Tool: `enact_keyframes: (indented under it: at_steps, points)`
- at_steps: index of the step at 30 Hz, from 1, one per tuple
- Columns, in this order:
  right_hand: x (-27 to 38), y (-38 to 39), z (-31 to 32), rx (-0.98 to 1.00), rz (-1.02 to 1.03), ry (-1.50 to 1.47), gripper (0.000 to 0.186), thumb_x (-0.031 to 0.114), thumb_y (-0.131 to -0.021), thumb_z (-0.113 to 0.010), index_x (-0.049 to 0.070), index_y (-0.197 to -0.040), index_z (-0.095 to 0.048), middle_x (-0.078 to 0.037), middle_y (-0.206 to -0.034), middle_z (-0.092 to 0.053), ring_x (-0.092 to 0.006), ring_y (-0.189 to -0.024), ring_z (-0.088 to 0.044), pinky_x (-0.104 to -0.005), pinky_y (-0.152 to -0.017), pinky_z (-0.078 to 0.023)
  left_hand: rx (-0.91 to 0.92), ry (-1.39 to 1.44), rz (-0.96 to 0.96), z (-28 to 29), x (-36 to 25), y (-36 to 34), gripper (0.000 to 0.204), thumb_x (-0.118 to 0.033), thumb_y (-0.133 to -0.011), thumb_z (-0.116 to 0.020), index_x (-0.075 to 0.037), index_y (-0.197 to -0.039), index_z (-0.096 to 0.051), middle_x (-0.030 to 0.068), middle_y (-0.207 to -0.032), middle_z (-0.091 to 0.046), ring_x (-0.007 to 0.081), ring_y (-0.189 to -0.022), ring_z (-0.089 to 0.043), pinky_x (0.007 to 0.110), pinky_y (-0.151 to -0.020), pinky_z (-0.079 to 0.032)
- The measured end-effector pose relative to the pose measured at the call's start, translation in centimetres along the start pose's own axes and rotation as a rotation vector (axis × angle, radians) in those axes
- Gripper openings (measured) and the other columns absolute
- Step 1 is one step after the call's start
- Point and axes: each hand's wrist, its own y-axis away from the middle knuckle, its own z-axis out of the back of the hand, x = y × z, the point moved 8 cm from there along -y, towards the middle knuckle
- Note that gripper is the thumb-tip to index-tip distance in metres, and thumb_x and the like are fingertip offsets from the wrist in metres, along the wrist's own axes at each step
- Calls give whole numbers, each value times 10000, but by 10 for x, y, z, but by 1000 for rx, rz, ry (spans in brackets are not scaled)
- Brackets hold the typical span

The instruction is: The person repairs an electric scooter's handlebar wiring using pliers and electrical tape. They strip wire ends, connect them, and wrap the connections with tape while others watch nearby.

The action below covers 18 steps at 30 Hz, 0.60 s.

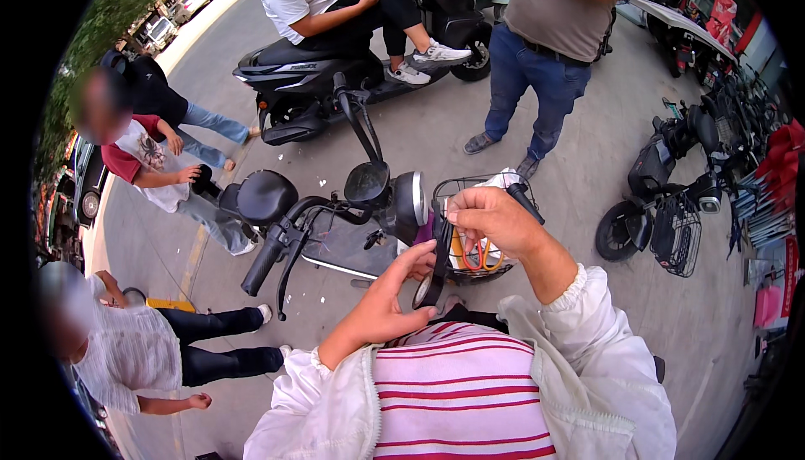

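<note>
A roll of black tape point(428, 290) sits in my left hand point(377, 296), with the thumb below it and the fingers above. My right hand point(499, 221), a little higher and to the right, is closed in a pinch. Between the two hands runs a dark strip point(439, 238) that looks like tape pulled off the roll, its upper end at my right fingertips. Just beyond my hands stands an electric scooter with a round headlight point(412, 198), a black handlebar grip point(264, 265) and a mirror point(366, 181).
Behind my right hand, the scooter's wire basket point(480, 274) holds orange-handled pliers point(486, 252) and a white bag. One person sits on a black scooter point(293, 83) ahead; another stands in blue trousers point(537, 78). Others stand at left. A small bike point(641, 208) is parked at right.
</note>
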Motion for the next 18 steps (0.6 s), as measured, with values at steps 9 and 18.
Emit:
enact_keyframes:
  at_steps: [9,18]
  points:
    - [-9,-1,12,213,21,-167,320,292,-969,-562,-23,-999,-607,-64,-863,-616,-120,-693,-625,-233,-636,-522,128,-204,74,-8,1,-24,868,-63,-652,-764,-105,-1448,-421,127,-1388,-412,178,-938,-491,322,-945,-419]
    - [-258,-31,99,-502,-473,923,709,351,-722,-804,-109,-1171,-506,-281,-1182,-570,-371,-1130,-563,-402,-918,-482,-95,9,249,17,39,-13,929,-34,-688,-757,-64,-1500,-308,63,-1457,-331,143,-1103,-441,290,-995,-377]
